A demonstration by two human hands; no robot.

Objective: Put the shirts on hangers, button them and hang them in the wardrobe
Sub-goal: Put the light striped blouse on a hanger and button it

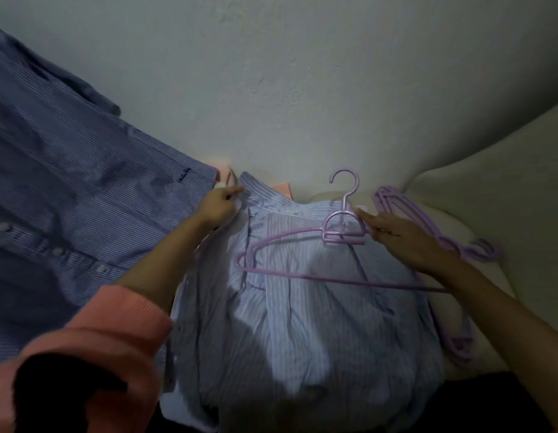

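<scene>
A light blue striped shirt [302,307] lies spread out in front of me, collar towards the wall. A purple plastic hanger [302,273] rests on top of it, hook pointing away. My left hand [220,204] pinches the shirt's collar edge at the upper left. My right hand [396,237] lies by the hanger's neck, fingers stretched out and touching it near the hook base. A darker blue striped shirt [62,195] with white buttons fills the left side.
Several more purple hangers [440,242] lie in a pile on the cream surface [490,195] at the right. A pink garment [282,189] peeks out behind the collar. A pale wall [271,73] stands just behind. My orange sleeve [84,354] covers the lower left.
</scene>
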